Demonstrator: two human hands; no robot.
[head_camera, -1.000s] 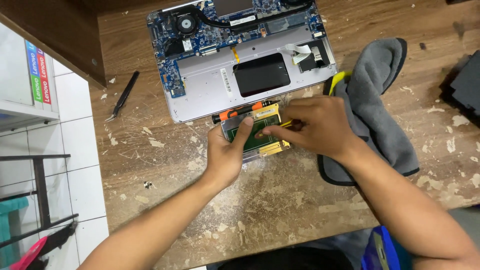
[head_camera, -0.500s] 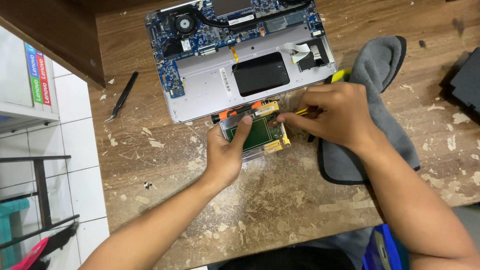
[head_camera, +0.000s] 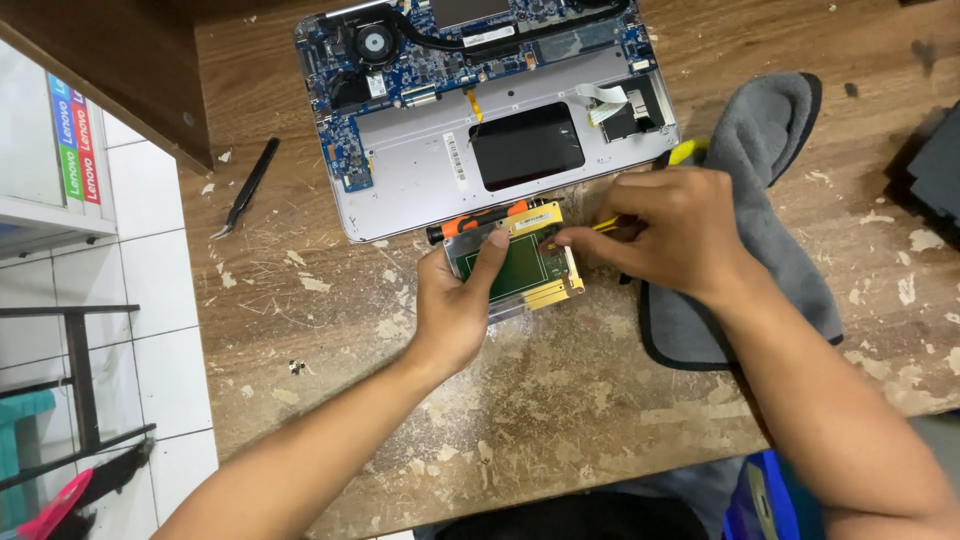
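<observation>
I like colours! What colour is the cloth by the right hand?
Grey cloth, seen in the head view.

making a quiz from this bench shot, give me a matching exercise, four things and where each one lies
Things:
1. tweezers
2. grey cloth
3. open laptop
4. green board

Places:
A. under the right forearm
B. far edge of the table
C. held between both hands
D. table's left side, beside the laptop

Pairs: 1-D, 2-A, 3-B, 4-C
</observation>
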